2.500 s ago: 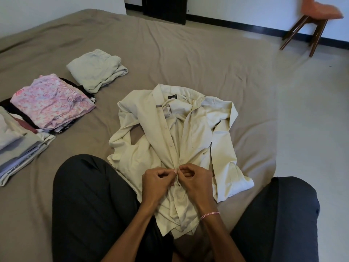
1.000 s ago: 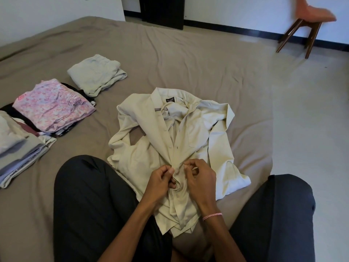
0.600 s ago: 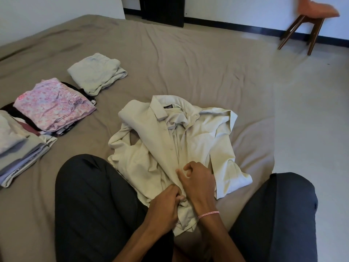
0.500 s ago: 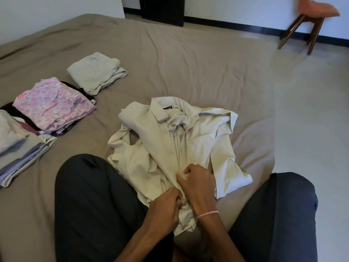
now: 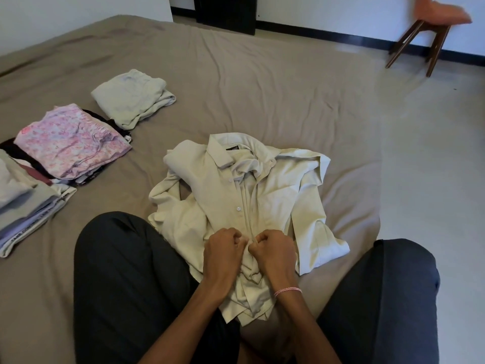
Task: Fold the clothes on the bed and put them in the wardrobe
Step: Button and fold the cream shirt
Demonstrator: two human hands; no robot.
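Note:
A cream button-up shirt (image 5: 265,195) lies front up on the brown bed (image 5: 236,88), collar away from me, sleeves crumpled at both sides. My left hand (image 5: 223,252) and my right hand (image 5: 273,252) sit knuckle to knuckle on the shirt's front placket, low on the shirt. Each pinches the fabric on its side of the button strip. The fingertips are hidden under the curled fingers. Folded clothes lie to the left: a pale grey-green piece (image 5: 131,97), a pink floral piece (image 5: 70,140) on a dark stack, and a grey and white pile (image 5: 29,203).
My knees in dark trousers (image 5: 126,279) frame the shirt's hem on both sides. The bed's right edge meets a pale floor (image 5: 420,166). A wooden-legged chair with an orange seat (image 5: 433,30) stands far right. A dark doorway or cabinet (image 5: 225,11) is at the back.
Both hands moved back up the placket from lower on the shirt and now pinch it side by side. The shirt's collar end has slid a little toward me and bunched.

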